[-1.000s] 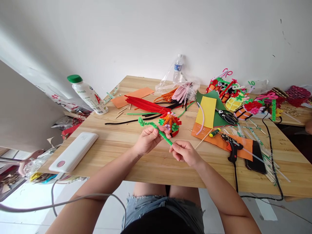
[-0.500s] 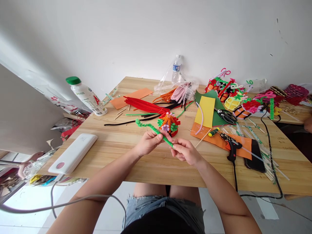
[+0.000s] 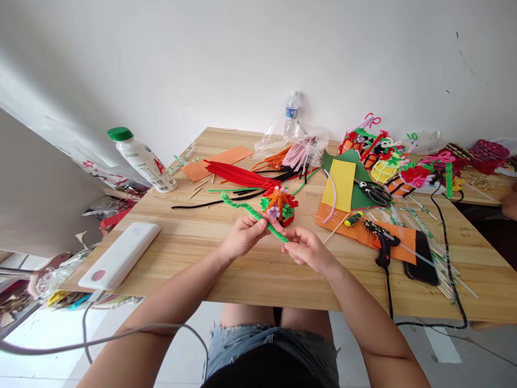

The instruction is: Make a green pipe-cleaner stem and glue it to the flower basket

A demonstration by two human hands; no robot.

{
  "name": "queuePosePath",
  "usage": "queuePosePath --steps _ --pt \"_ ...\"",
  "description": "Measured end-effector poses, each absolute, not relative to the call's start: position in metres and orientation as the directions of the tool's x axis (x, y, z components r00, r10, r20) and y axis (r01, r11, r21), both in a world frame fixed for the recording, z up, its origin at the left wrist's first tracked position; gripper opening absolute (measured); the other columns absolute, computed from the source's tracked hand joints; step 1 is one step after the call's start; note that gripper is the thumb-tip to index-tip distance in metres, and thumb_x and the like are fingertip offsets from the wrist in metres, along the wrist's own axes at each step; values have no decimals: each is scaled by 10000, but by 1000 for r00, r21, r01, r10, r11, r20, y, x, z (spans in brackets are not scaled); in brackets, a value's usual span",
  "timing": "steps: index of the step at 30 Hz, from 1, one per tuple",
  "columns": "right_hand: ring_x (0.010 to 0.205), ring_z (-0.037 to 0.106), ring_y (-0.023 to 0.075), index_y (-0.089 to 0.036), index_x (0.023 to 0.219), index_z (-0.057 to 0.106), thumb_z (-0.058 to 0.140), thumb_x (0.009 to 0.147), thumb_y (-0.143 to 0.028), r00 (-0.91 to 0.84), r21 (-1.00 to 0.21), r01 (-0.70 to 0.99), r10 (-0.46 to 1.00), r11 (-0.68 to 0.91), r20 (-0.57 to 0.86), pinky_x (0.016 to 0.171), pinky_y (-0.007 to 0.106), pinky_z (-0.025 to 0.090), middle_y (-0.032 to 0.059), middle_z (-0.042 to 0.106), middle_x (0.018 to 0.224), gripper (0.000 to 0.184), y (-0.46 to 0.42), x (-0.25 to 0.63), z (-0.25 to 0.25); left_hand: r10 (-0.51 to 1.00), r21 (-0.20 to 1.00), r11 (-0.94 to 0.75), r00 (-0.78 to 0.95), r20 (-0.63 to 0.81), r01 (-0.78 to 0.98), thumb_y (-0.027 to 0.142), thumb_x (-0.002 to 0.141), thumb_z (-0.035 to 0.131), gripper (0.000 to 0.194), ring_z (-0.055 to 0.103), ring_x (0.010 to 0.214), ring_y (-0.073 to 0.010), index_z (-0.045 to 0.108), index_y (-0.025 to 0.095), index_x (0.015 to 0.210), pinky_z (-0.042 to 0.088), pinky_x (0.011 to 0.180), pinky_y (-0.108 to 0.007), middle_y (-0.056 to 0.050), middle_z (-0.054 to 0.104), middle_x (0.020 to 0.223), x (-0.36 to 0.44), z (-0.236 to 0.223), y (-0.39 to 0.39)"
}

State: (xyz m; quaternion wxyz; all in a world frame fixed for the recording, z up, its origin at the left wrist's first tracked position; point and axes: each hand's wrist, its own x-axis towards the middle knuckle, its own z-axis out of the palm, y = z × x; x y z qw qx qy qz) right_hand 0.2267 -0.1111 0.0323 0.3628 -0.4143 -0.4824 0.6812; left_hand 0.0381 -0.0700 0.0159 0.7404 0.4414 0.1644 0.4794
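Observation:
A green pipe cleaner point(image 3: 247, 208), twisted thick and wavy at its far left end, slants across between my hands above the table. My left hand point(image 3: 247, 235) pinches it near the middle, thumb on top. At its lower right end, the fingertips of my right hand point(image 3: 306, 249) are closed on it. Just beyond my hands sits a small pipe-cleaner flower piece point(image 3: 279, 203) in orange, red, green and lilac. Behind that lies a bundle of red pipe cleaners point(image 3: 240, 175), with a black pipe cleaner point(image 3: 194, 206) to its left.
On the right lie a glue gun point(image 3: 385, 245), black scissors point(image 3: 375, 192), a phone point(image 3: 422, 261) and coloured card point(image 3: 338, 186). Finished flower baskets point(image 3: 404, 180) stand behind. A white power bank point(image 3: 121, 256) and a green-capped bottle point(image 3: 143, 161) are on the left. A water bottle point(image 3: 291, 114) stands at the back.
Both hands keep their hold on the green pipe cleaner. Its free left end has swung slightly left and up; my right fingers have shifted a little. The rest stays put.

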Motion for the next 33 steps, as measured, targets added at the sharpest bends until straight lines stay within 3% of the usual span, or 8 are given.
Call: queuePosePath --steps 6,19,25,27,30,33 --pt "397 314 19 -152 792 612 669 765 -426 -393 -982 -12 904 -186 -166 360 182 203 -12 593 658 281 -111 228 32 847 816 145 497 191 -560 370 751 770 274 712 892 -281 704 120 839 507 909 -488 -108 753 792 39 17 -71" --pt "420 220 28 -118 856 662 688 743 -491 -429 -954 -60 870 -295 -242 394 199 98 -86 356 514 391 -112 229 40 804 842 100 541 245 -530 378 801 719 270 692 952 -298 712 114 858 521 866 -461 -142 750 863 37 13 -71" --pt "406 244 25 -142 738 625 659 751 -430 -416 -960 -61 882 -272 -224 396 201 121 -61 441 538 291 -110 228 38 785 877 46 560 265 -479 294 799 730 302 675 985 -250 687 167 1070 517 881 -402 -123 728 1047 42 11 -74" --pt "404 265 26 -146 682 599 637 744 -399 -433 -952 -79 870 -297 -235 393 202 142 -31 513 574 264 -109 228 38 776 911 32 584 237 -412 264 787 740 249 669 980 -231 709 161 1011 509 903 -385 -121 707 1109 44 9 -75" --pt "418 283 36 -152 719 609 619 736 -382 -442 -948 -74 862 -310 -247 397 204 166 -5 570 626 230 -107 230 37 826 919 -39 505 250 -391 278 788 736 148 660 957 -214 731 142 848 492 926 -371 -105 719 1043 46 6 -72" --pt "448 299 58 -161 818 654 608 776 -406 -369 -986 66 914 -155 -169 421 209 198 -38 496 570 253 -105 233 33 873 924 -89 418 252 -372 345 780 739 224 661 861 -198 730 143 876 508 847 -340 -94 732 932 44 5 -67"
